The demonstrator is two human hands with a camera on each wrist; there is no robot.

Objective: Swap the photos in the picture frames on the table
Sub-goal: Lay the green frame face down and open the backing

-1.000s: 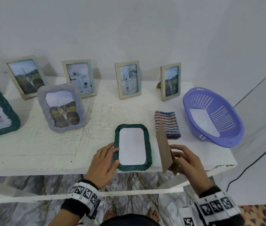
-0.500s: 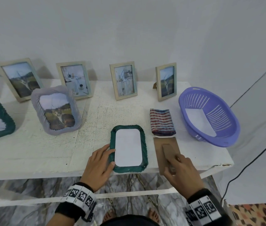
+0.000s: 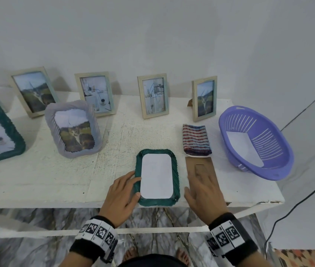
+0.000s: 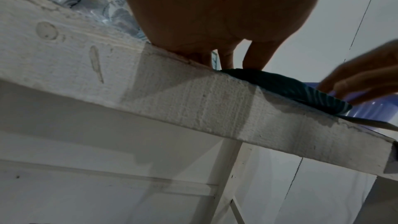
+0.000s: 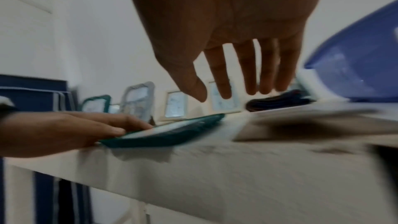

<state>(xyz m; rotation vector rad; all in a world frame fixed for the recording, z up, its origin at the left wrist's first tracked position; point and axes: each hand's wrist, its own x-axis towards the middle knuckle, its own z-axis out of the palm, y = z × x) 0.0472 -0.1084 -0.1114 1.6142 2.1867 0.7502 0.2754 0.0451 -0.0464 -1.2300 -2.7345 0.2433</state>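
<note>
Two hands work at the table edge: the left hand (image 3: 123, 197) rests flat-fingered on the green frame (image 3: 157, 177) to keep it steady face down, while the right hand (image 3: 204, 191), fingers straight and holding nothing, hovers over the brown backing board (image 3: 201, 171) lying just beside it.

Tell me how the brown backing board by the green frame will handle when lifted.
The backing board lies flat and thin, so it is probably light and fairly stiff. Lying flush on the table, its edge may be hard to catch; its corner near the table's edge might be easiest.
</note>
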